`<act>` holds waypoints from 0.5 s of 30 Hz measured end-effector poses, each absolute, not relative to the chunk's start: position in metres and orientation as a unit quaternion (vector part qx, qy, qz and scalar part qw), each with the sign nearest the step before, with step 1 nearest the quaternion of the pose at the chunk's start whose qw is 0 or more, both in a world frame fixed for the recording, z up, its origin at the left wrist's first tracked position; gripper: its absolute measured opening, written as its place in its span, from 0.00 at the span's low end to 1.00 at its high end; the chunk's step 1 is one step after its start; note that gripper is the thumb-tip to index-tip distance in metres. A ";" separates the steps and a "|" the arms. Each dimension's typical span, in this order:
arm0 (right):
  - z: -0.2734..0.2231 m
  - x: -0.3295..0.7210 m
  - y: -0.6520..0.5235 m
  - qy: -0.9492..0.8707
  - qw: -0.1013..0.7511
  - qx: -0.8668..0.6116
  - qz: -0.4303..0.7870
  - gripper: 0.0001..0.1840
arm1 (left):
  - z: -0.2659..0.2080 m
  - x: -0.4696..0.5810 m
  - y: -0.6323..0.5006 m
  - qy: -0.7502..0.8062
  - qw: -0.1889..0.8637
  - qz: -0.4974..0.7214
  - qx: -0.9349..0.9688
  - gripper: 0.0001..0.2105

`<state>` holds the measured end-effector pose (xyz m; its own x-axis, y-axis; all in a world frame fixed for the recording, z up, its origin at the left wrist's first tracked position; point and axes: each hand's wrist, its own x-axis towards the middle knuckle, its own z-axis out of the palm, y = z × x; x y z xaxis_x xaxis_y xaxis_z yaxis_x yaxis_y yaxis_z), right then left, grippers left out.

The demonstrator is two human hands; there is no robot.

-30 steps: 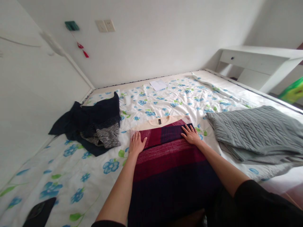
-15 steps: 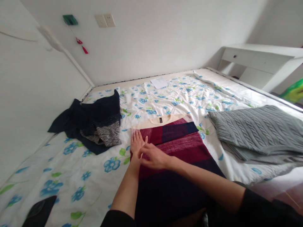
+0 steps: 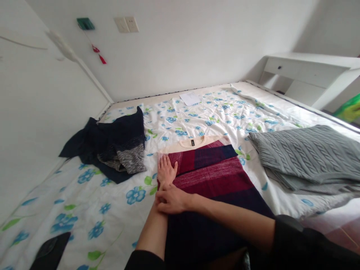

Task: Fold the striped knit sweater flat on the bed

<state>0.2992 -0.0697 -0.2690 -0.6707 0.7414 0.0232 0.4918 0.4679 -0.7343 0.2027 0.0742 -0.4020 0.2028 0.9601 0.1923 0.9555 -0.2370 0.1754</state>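
A striped sweater [image 3: 213, 176] in maroon, navy and cream lies flat on the flowered bedsheet [image 3: 197, 116], its cream collar pointing away from me. My left hand [image 3: 166, 170] rests flat, fingers together, on the sweater's upper left edge. My right hand [image 3: 171, 198] has crossed over and lies on my left wrist, at the sweater's left edge, fingers curled; whether it grips cloth is hidden.
A dark navy and grey garment [image 3: 112, 146] is heaped to the left. A folded grey cable-knit sweater [image 3: 303, 157] lies to the right. A white paper [image 3: 190, 98] sits near the far wall. A white desk [image 3: 309, 75] stands beyond the bed. A black object [image 3: 50, 253] lies at bottom left.
My right hand left the sweater's upper right corner and swept left across it, ending on my left wrist. My left hand stayed in place.
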 end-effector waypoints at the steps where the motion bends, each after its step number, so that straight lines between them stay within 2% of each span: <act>1: -0.273 0.300 -0.073 -0.836 0.185 -0.367 0.363 0.03 | -0.402 0.202 0.074 0.618 0.014 0.131 0.775 0.41; 4: -0.270 0.295 -0.106 -0.837 0.216 -0.321 0.387 0.06 | -0.402 0.201 0.075 0.625 0.025 0.130 0.769 0.41; 10: -0.240 0.279 -0.159 -0.856 0.222 -0.182 0.431 0.14 | -0.406 0.201 0.082 0.633 0.019 0.131 0.763 0.40; 15: -0.256 0.293 -0.112 -0.824 0.219 -0.339 0.399 0.09 | -0.408 0.200 0.082 0.631 0.016 0.130 0.765 0.40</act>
<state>0.2926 -0.1119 -0.2563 -0.6747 0.7325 0.0907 0.3829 0.4525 -0.8054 0.2002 0.0815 -0.4081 0.1697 0.9692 0.1785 0.9607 -0.2031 0.1893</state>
